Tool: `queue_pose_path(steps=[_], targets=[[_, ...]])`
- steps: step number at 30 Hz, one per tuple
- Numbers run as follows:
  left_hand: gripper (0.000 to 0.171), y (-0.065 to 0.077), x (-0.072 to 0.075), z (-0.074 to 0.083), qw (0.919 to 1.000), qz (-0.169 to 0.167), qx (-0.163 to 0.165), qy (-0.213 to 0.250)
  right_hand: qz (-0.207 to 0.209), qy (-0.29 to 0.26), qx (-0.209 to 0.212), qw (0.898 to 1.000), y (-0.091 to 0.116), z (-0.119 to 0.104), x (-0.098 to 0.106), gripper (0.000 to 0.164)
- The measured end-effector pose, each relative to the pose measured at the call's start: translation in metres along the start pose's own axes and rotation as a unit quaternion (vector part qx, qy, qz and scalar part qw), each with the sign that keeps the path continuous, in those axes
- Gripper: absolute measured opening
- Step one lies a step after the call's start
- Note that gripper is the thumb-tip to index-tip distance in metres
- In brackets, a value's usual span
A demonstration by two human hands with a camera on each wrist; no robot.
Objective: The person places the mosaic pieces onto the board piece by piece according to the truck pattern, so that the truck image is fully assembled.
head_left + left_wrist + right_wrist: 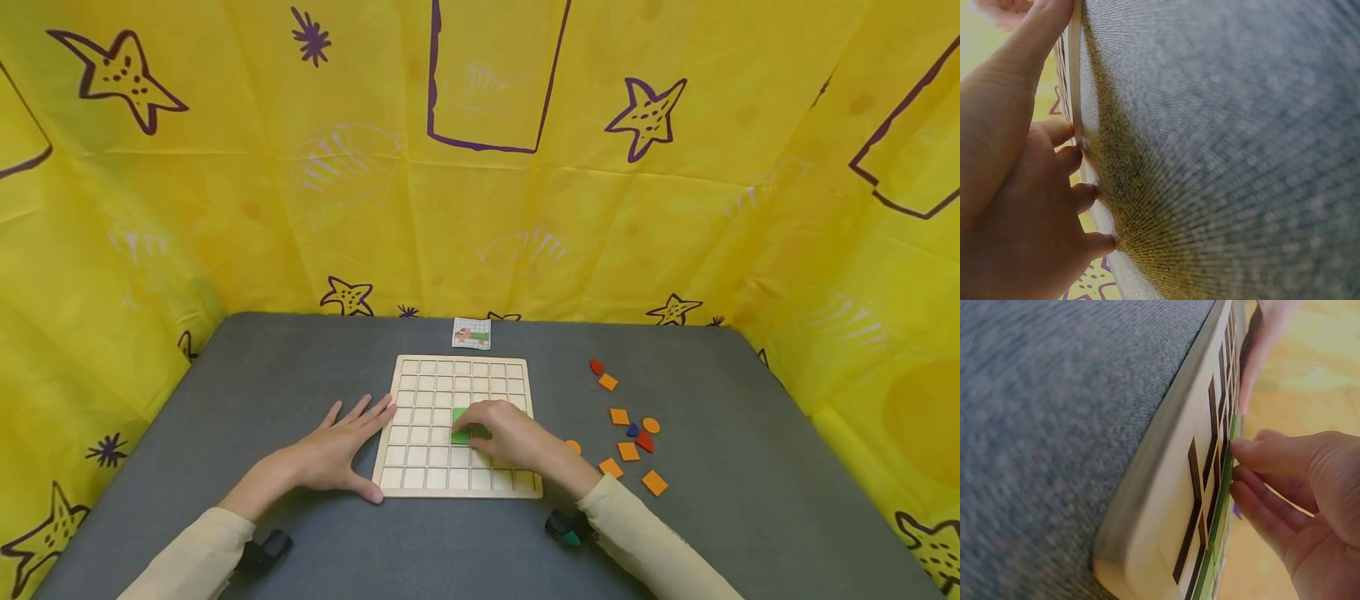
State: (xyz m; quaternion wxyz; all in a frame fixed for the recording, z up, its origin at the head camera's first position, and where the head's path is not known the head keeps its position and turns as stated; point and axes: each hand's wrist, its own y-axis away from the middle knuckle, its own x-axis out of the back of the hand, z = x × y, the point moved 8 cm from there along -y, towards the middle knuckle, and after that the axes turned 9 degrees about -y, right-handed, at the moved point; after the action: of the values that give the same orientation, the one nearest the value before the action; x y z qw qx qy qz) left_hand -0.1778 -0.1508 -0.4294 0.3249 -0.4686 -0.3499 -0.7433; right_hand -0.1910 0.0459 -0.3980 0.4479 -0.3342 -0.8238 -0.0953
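Observation:
A square wooden grid board (460, 492) lies on the grey table, with green square tiles (459, 437) set in cells near its middle. Bent over these tiles is my right hand (510, 433), thumb and fingertips pinched close together on a green tile (1225, 481), which the fingers partly cover. My left hand (333, 452) rests along the board's left side, fingers spread, with the fingertips at the left edge and the thumb by the near left corner. In the left wrist view, the left fingers (1085, 197) reach down to the table surface.
Beyond the board lies a small printed pattern card (471, 334). Loose pieces are scattered to the right: several orange squares (618, 416), an orange disc (651, 426), red pieces (597, 367) and a small blue one (633, 430). A yellow patterned cloth (450, 217) hangs around the table.

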Motion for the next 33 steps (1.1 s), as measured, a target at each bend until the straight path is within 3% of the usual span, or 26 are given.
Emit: queue_pose_path(steps=[10,16,22,33], targets=[[0.125,0.001,0.001,0.001,1.0000,-0.001,-0.001,0.002,0.014,-0.015,0.022,1.000,0.007,-0.004,0.007,0.025],[0.125,0.000,0.000,0.000,0.9999,-0.008,0.004,0.007,0.035,-0.009,0.009,0.999,0.019,0.000,0.017,0.023],[0.126,-0.001,-0.001,0.000,0.9999,-0.012,0.005,0.010,0.057,-0.022,0.023,0.998,0.035,0.002,0.030,0.023],[0.125,0.000,0.000,0.001,0.9999,-0.008,0.000,0.007,0.068,-0.024,-0.005,0.997,0.056,0.011,0.042,0.023]])
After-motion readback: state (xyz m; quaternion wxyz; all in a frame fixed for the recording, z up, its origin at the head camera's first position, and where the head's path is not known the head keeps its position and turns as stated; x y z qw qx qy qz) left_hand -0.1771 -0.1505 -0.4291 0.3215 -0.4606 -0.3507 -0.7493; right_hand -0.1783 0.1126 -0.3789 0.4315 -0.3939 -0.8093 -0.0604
